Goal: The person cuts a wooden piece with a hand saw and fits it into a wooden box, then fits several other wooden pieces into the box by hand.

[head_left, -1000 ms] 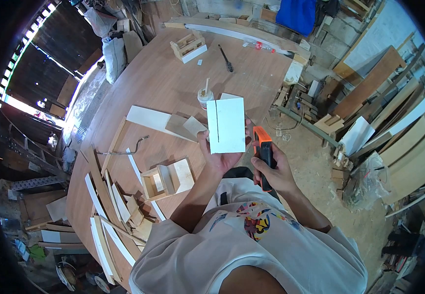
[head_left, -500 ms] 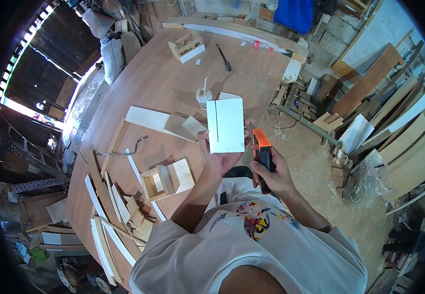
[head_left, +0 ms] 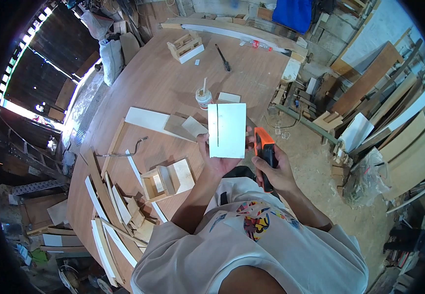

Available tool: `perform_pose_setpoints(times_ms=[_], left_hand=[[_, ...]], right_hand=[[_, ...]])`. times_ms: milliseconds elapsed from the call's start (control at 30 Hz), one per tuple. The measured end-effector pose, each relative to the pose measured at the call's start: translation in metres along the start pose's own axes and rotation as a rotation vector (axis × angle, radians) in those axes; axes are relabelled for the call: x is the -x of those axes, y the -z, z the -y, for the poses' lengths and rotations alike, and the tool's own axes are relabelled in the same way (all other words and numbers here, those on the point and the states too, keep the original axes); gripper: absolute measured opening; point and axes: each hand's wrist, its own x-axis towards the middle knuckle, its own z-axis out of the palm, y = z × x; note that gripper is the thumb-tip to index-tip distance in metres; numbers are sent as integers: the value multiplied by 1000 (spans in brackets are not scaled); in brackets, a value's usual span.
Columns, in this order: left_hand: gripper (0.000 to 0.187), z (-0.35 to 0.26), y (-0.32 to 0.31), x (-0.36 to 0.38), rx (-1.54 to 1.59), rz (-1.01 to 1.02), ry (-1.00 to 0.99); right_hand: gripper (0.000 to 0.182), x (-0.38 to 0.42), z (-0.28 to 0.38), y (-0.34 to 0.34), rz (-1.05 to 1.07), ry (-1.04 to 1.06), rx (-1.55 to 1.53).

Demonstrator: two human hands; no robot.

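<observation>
My left hand (head_left: pixel 221 165) holds up a white rectangular panel (head_left: pixel 234 130), with the thumb at its left edge and fingertips showing at its right edge. A dark narrow slot or line runs lengthwise near the panel's left side. My right hand (head_left: pixel 282 171) is wrapped round an orange-and-black hand tool (head_left: pixel 264 144), whose exact kind I cannot make out. The tool stands just right of the panel, apart from it. Beyond the panel are a jar (head_left: pixel 203 98) with a stick in it and a small white block (head_left: pixel 229 97).
On the brown table (head_left: pixel 144 68) lie a small wooden box assembly (head_left: pixel 168 180), a slatted wooden piece (head_left: pixel 186 46), a black tool (head_left: pixel 223 58), a bent metal rod (head_left: pixel 129 153) and several strips at the left. Boards (head_left: pixel 369 93) lean at the right, near a plastic bag (head_left: pixel 368 179).
The panel has come slightly down and nearer to me, showing more of the white block behind it. The orange-and-black tool has turned slightly in my right hand, which still grips it.
</observation>
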Motion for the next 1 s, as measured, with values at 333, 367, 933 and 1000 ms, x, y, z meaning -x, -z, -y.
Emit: perform_pose_setpoints(times_ms=[333, 367, 933, 1000], left_hand=[[80, 1, 1, 4, -26, 192, 69], [80, 1, 2, 3, -19, 229, 74], [79, 1, 0, 9, -192, -63, 62], [83, -1, 6, 9, -197, -37, 98]], right_hand=[[33, -3, 11, 4, -85, -27, -55], [33, -3, 11, 5, -86, -28, -56], [28, -5, 11, 7, -87, -7, -34], [28, -5, 12, 7, -83, -8, -35]])
